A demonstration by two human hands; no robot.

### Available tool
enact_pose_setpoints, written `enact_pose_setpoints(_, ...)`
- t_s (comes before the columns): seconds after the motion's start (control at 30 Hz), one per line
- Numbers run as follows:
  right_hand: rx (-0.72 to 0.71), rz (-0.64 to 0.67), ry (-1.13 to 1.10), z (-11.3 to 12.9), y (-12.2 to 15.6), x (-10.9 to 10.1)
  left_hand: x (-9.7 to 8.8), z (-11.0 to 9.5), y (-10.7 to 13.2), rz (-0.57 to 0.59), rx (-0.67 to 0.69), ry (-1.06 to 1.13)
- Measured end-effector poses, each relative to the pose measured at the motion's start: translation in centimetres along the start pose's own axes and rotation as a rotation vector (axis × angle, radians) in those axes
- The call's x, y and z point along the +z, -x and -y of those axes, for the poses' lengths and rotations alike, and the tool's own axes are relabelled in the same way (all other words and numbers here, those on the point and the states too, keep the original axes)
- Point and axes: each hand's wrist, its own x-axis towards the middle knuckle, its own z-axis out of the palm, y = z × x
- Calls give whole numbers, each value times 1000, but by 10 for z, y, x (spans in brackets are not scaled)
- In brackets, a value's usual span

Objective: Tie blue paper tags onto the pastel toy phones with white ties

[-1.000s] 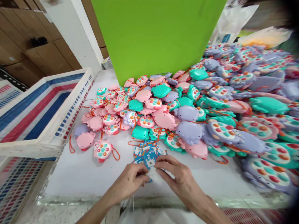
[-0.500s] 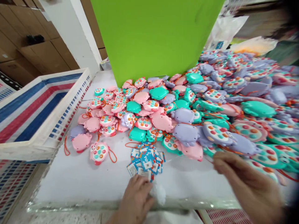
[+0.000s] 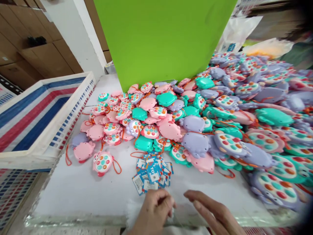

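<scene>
Back from the toys at the right, the right hand (image 3: 212,210) now faces the left hand (image 3: 156,209) near the table's front edge, and the left hand has shifted rightward, clear of the printed cards (image 3: 153,171). That leaves both hands working close together, with the cards uncovered just beyond them. We see the right fingers extended and loosely parted, nothing visible between them; the left fingers curl against the thumb, and we cannot tell whether they grip anything. Beside the left hand lies a whitish, see-through clump (image 3: 132,209), perhaps thin plastic, though blur makes us unsure. The cards are flat, stiff-looking rectangles in blue, orange and white, fanned in a loose heap. Past them we find the piled toys (image 3: 194,142), rounded, smooth-shelled animals in pink, lilac and teal, some showing domed coloured buttons. Soft orange cord loops (image 3: 117,167) trail on the smooth pale table (image 3: 80,192).
</scene>
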Motion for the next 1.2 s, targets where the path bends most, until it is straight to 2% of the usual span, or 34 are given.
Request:
enact_pose_setpoints(0.07, 28, -23, -130, 1, -8, 4, 6, 0, 1, 64, -23, -103)
enact_pose_setpoints(0.23, 98, 149, -558, 13, -25, 32, 17, 1, -3, 51, -71, -154)
enact_pose_setpoints(0.37, 222, 83, -897, 15, -32, 36, 6, 4, -4, 26, -42, -193)
enact_pose_setpoints(0.43, 281, 18, -1020, 12, -37, 31, -5, 8, -3, -36, 60, -312)
enact_pose_setpoints(0.53, 319, -32, -878, 0, -45, 24, -24, 15, -8, -299, 290, -603)
enact_pose_setpoints(0.6, 278, 25, -663, -8, -50, 26, -33, 20, -16, -477, 381, -807)
enact_pose_setpoints(0.63, 238, 55, -565, -11, -52, 28, -36, 22, -20, -521, 394, -902)
enact_pose_setpoints(0.7, 150, 85, -423, -15, -54, 35, -38, 25, -29, -520, 396, -1063)
enact_pose_setpoints(0.8, 88, 76, -341, -15, -53, 41, -37, 25, -36, -445, 372, -1180)
enact_pose_setpoints(0.97, 95, 153, -295, -13, -52, 39, -39, 25, -35, -447, 373, -1106)
enact_pose_setpoints(1.1, 43, 17, -291, 2, -58, 45, -37, 20, -29, -440, 339, -822)
enact_pose_setpoints(1.2, 16, 31, -282, 13, -65, 53, -32, 12, -23, -419, 275, -547)
